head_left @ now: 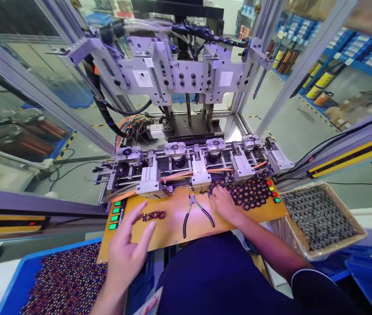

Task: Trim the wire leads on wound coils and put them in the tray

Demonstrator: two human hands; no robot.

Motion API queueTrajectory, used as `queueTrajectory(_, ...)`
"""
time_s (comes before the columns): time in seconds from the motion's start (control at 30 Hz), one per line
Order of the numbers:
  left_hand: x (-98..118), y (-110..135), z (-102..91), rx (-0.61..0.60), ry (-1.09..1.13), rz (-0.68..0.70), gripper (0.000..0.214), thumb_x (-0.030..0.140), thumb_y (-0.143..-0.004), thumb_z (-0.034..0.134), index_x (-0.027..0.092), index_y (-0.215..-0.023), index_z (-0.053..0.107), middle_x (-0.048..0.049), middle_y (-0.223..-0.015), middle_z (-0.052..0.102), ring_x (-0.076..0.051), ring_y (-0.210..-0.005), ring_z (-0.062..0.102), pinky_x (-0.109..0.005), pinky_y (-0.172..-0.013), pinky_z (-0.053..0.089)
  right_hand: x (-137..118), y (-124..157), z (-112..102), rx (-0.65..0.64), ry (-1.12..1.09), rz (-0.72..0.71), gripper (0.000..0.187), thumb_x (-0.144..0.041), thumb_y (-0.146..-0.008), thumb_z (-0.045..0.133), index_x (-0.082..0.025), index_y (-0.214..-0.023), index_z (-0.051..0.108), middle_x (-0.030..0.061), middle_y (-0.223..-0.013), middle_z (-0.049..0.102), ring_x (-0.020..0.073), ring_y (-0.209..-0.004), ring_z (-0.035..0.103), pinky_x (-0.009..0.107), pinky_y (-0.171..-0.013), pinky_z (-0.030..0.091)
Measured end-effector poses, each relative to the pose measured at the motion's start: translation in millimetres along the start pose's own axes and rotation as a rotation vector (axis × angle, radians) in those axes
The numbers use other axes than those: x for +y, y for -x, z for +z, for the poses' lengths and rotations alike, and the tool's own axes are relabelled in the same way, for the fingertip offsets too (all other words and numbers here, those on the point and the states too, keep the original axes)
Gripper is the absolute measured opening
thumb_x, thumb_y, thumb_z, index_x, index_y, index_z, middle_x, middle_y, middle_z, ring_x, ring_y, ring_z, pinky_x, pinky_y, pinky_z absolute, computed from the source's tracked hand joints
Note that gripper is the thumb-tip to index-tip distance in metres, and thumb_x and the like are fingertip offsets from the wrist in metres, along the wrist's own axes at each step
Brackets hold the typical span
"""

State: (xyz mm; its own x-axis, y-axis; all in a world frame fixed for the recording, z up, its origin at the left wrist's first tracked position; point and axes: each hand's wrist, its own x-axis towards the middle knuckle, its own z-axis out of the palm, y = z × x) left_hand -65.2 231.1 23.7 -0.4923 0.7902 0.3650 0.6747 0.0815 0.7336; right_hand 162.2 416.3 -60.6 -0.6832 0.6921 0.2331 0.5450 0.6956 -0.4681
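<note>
Dark rings (250, 192), beside right grip (222, 202)

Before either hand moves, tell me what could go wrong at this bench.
The right hand is at the parts pile, close to the machine; if that moved, it might pinch the hand.
The pliers lie open between the hands; a sweep across could knock them.
The short row of parts lies near the left hand, which might scatter it.
</note>
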Motion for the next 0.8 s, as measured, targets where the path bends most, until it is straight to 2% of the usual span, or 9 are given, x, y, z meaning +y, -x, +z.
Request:
queueTrajectory(0.1, 2, 18, 11.9, -0.118, 0.100, -0.046, 0.039, 0.037, -0.088, 0.063, 0.023, -0.124, 0.063, -0.0106, -0.122, 0.070, -0.026, -0.104, 0.069, -0.042, -0.090, 0.058, -19, 3, -14, 0.003, -0.135, -0.062, 0.023, -0.013, -0.094, 0.053, -0.015, -0.074, 0.066, 0.0058, -0.078, 0.060, 0.0188, -0.082, 0.057, 0.035, -0.077, 0.050)
queueTrajectory(0.23, 25, 14, 18.6, -0.287, 0.331, -0.046, 0.032, 0.034, -0.087, 0.065, 0.021, -0.116, 0.068, -0.0067, -0.094, 0.077, -0.020, -0.077, 0.073, -0.032, -0.071, 0.062, -70, 11, -43, 0.005, -0.388, -0.193, 0.016, -0.031, -0.094, 0.060, -0.021, -0.091, 0.072, 0.0063, -0.092, 0.060, 0.0178, -0.086, 0.060, 0.031, -0.075, 0.054)
queueTrajectory(0.33, 44, 6, 18.5, -0.346, 0.466, -0.045, 0.031, 0.034, -0.088, 0.065, 0.022, -0.116, 0.069, -0.0081, -0.099, 0.078, -0.023, -0.084, 0.074, -0.034, -0.077, 0.062, -101, 10, -59, 0.033, -0.676, -0.253, 0.011, -0.030, -0.092, 0.063, -0.025, -0.095, 0.073, 0.0073, -0.107, 0.059, 0.0172, -0.093, 0.062, 0.032, -0.080, 0.056)
queueTrajectory(0.4, 51, 2, 16.8, -0.299, 0.447, -0.011, 0.028, 0.033, -0.087, 0.066, 0.023, -0.113, 0.071, -0.0087, -0.104, 0.077, -0.024, -0.090, 0.074, -0.038, -0.083, 0.061, -112, 6, -65, 0.030, -0.872, -0.252, 0.011, -0.024, -0.091, 0.065, -0.027, -0.099, 0.073, 0.0078, -0.116, 0.059, 0.0172, -0.097, 0.062, 0.033, -0.085, 0.055)
queueTrajectory(0.47, 54, 0, 14.6, -0.218, 0.383, 0.051, 0.026, 0.030, -0.086, 0.068, 0.023, -0.111, 0.072, -0.0082, -0.101, 0.078, -0.024, -0.088, 0.074, -0.039, -0.082, 0.061, -115, 1, -66, -0.011, -0.975, -0.227, 0.015, -0.024, -0.091, 0.065, -0.028, -0.103, 0.072, 0.0084, -0.120, 0.059, 0.0184, -0.103, 0.062, 0.036, -0.092, 0.053)
queueTrajectory(0.6, 51, -3, 13.5, -0.120, 0.301, 0.171, 0.024, 0.023, -0.086, 0.068, 0.024, -0.110, 0.072, -0.0075, -0.095, 0.076, -0.023, -0.086, 0.073, -0.036, -0.075, 0.062, -115, -9, -65, -0.078, -1.017, -0.139, 0.012, -0.029, -0.093, 0.062, -0.025, -0.098, 0.071, 0.0092, -0.115, 0.062, 0.0203, -0.108, 0.061, 0.039, -0.097, 0.051)
queueTrajectory(0.8, 45, -6, 16.9, -0.021, 0.274, 0.210, 0.028, 0.020, -0.084, 0.071, 0.025, -0.111, 0.070, -0.0072, -0.100, 0.074, -0.022, -0.089, 0.072, -0.035, -0.076, 0.063, -121, -17, -58, -0.114, -1.046, -0.135, 0.009, -0.026, -0.092, 0.062, -0.024, -0.093, 0.071, 0.0085, -0.110, 0.063, 0.0195, -0.104, 0.063, 0.038, -0.095, 0.052)
